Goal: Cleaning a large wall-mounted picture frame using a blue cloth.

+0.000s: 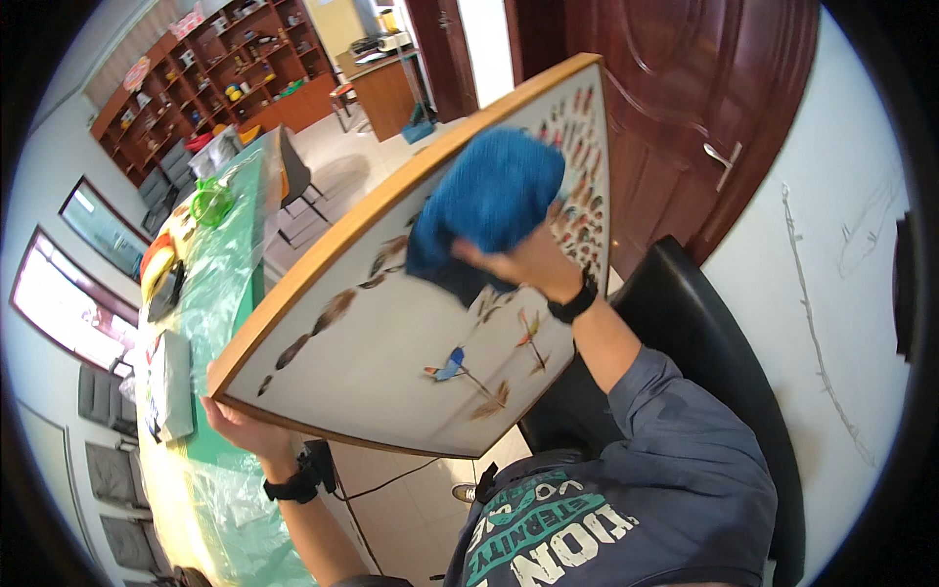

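My left hand (246, 429) grips the lower left corner of a wood-framed picture (411, 352), which is held up tilted in front of me. Its pale panel bears a bird motif, a curved row of brown feather shapes and many small feather shapes at the upper right. A blue cloth (499, 191) is bunched in my right hand (532, 264), over the upper middle of the panel. The cloth looks blurred and hides part of the picture behind it. A black band circles each of my wrists.
A long table (227, 293) under a green cover and clear plastic runs along the left, bearing a green basket (211, 203) and a white box (174, 385). A black leather chair (660, 315) stands close on my right, before a wooden door (682, 110). Shelves (213, 73) line the far wall.
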`<state>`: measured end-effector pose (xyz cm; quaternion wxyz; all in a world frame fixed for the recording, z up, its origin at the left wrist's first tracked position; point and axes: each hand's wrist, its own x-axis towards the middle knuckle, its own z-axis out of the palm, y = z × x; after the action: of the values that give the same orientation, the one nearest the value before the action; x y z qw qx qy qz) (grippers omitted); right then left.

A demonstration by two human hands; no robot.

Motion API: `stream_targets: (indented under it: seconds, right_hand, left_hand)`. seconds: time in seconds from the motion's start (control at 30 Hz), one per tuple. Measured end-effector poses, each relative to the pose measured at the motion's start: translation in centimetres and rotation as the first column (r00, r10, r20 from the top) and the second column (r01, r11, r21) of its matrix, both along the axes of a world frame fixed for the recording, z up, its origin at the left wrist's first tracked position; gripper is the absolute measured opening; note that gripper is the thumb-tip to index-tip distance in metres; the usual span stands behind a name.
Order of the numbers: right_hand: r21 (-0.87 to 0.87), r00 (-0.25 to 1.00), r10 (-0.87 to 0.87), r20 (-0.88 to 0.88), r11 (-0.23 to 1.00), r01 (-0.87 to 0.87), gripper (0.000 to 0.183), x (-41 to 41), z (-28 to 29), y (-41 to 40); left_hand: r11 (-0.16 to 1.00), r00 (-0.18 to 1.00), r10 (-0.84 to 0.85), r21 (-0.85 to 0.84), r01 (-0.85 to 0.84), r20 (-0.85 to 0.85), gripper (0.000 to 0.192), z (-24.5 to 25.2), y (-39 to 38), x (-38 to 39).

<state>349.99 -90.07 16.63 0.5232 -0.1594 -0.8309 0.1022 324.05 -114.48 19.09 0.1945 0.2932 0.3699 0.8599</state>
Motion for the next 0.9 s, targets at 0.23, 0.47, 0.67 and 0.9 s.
stream_targets:
  seconds: [0.23,0.47,0.67,0.9]
  right_hand:
    - [0.383,0.991,0.064,0.114,0.918,-0.103,0.033,-4.6,6.0,-4.4]
    - [0.403,0.885,0.387,0.257,0.79,-0.462,0.031,-12.5,5.1,-17.2]
    - [0.359,0.795,0.509,0.33,0.711,-0.604,0.025,-11.8,2.3,-18.3]
    - [0.511,0.911,0.347,0.223,0.754,-0.412,0.004,-9.1,0.1,-13.1]
  left_hand:
    - [0.999,0.999,-0.029,0.029,0.028,0.035,0.072,0.0,-1.5,-0.7]
    - [0.76,0.798,-0.562,0.244,0.602,-0.219,0.07,1.0,-2.3,0.5]
    - [0.961,0.963,-0.255,0.13,0.243,0.087,0.07,0.9,-4.6,2.0]
    - [0.963,0.855,0.146,-0.125,-0.238,-0.498,0.049,0.8,-2.6,1.6]
